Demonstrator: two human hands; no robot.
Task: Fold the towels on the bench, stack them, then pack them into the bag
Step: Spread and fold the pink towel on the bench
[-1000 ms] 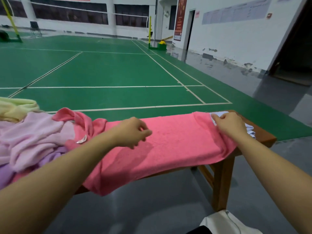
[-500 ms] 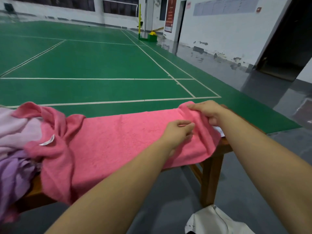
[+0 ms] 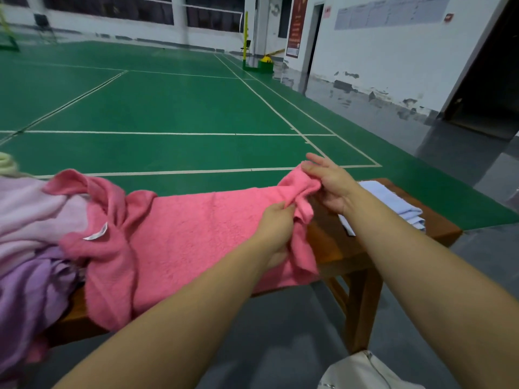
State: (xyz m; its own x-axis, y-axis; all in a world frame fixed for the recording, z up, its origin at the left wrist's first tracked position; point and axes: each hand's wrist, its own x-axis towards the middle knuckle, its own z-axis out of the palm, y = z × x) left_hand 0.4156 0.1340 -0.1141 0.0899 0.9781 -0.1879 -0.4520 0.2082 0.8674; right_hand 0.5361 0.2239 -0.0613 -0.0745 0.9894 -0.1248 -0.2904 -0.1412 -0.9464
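Nearest, below the right forearm at the frame's bottom edge, one pale bag [image 3: 362,372] sits on the grey floor, only partly in view; whether it stands open cannot be told.

Above it, the left hand [image 3: 273,228] has its fingers curled around the near right corner of the pink towel [image 3: 196,234], bunching the cloth in a firm grip. Just beyond and to the right of it, the right hand [image 3: 331,186] pinches the far right corner between thumb and palm, while its other fingers splay loose above the fabric. Both hands are therefore clamped on the same short end, close together. From them the towel runs leftward, lying along the wooden bench [image 3: 438,228] with its near edge draped over the front.

The towel looks light, soft and limp terry: it sags wherever unsupported and wrinkles at each grip, so I judge it needs holding at two corners, spread apart, to keep an edge straight for the fold. It should not slip; the pile gives plenty of friction, and nothing about it is fragile.

Just right of the right hand lies one folded pale blue towel [image 3: 393,203], the only one that looks finished. Well to the left of the left hand sits an unfolded heap: one light pink towel [image 3: 33,209], one purple towel [image 3: 36,290] hanging over the bench front, and a yellowish piece [image 3: 5,161] at the far edge, mostly cut off. That makes five towels visible, though the heap may hide more.
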